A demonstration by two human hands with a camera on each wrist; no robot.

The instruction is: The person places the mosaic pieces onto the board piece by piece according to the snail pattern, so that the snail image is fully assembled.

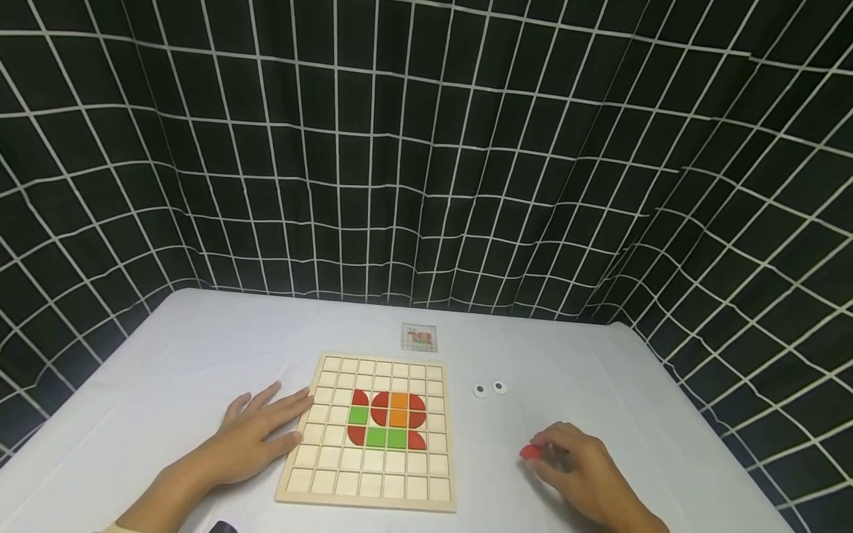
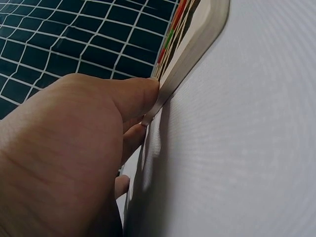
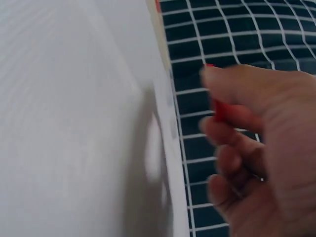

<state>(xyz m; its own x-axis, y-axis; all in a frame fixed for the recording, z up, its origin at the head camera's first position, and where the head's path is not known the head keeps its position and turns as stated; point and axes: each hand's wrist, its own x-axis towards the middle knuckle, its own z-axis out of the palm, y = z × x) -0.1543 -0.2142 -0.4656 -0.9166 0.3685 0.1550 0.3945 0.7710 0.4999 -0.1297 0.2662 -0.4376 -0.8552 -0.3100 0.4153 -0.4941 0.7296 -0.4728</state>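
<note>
A wooden grid board [image 1: 363, 485] lies flat on the white table, with red, green and orange tiles set in its middle cells. My left hand [image 1: 256, 433] rests at the board's left edge, fingers spread and fairly straight; in the left wrist view the thumb [image 2: 140, 94] touches the wooden rim. Right of the board, my right hand [image 1: 580, 466] pinches a red tile [image 1: 530, 452] between thumb and fingers, just over the table. In the right wrist view the red tile [image 3: 219, 109] is partly hidden by the thumb and fingers, so its full shape is unclear.
Behind the board lies a small picture card [image 1: 419, 337] with a coloured pattern on a grid. Two white discs with black dots, like eyes [image 1: 480, 391], lie to the board's right. A black cloth with white grid lines [image 1: 400, 148] surrounds the table [image 1: 233, 326].
</note>
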